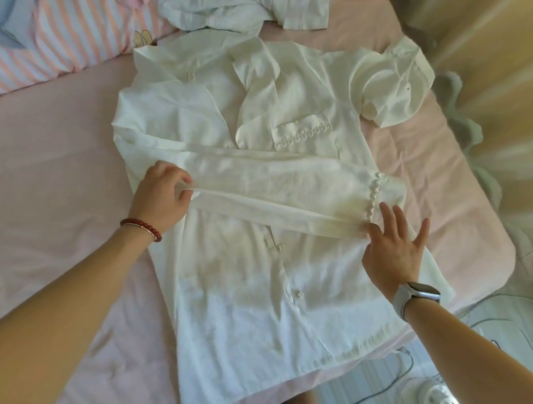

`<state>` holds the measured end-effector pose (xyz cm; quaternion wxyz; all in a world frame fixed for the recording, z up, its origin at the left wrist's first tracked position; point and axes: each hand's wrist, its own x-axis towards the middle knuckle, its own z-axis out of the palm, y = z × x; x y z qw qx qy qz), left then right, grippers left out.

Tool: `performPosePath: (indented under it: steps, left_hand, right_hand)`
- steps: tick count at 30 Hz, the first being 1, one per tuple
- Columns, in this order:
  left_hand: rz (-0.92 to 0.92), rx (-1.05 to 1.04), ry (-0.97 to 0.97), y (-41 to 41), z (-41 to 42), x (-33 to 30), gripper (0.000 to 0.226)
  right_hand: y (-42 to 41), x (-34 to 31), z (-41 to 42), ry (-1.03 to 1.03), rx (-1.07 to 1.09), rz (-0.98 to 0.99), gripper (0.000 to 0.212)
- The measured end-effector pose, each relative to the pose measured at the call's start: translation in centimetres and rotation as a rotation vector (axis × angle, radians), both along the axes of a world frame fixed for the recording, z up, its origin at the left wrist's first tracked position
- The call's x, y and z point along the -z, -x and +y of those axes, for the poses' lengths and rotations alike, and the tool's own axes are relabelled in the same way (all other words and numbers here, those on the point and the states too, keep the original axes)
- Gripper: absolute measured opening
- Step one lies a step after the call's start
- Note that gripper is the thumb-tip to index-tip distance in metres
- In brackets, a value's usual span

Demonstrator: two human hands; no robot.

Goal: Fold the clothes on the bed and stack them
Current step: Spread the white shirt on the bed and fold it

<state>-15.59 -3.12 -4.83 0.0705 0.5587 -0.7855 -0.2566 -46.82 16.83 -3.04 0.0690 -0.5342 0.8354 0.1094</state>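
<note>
A cream blouse (255, 239) is spread on the bed (50, 164), its sleeve (276, 189) folded across. The fold is pinched by the left hand (161, 195); the right hand (391, 243) lies flat, fingers splayed. Thin, limp, probably slippery fabric is best gripped at seams.

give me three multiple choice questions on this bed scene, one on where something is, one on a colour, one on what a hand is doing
1. Where does the folded sleeve lie?
A. across the shirt front
B. hanging off the bed
C. under the pillow

2. What colour is the sheet?
A. green
B. pink
C. black

3. What is the left hand doing?
A. resting flat on the sheet
B. pinching the sleeve
C. holding a hanger

Answers:
1. A, the sleeve runs sideways over the white shirt below its pocket.
2. B, pink cloth shows all around the shirt.
3. B, its fingers curl on a fold of the sleeve, while the right hand is spread open at the cuff.
</note>
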Motion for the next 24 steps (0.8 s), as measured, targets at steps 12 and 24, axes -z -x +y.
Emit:
performPosePath:
  steps: [12,24]
  left_hand:
    - [-0.185,0.119,0.042,-0.7,2.9,0.6,0.017]
    - [-0.133,0.436,0.166,-5.8,5.4,-0.1,0.014]
  right_hand:
    - [-3.5,1.8,-2.3,0.089,-0.042,-0.156,0.02]
    - [-0.7,1.1,0.3,0.201,-0.424,-0.191,0.021]
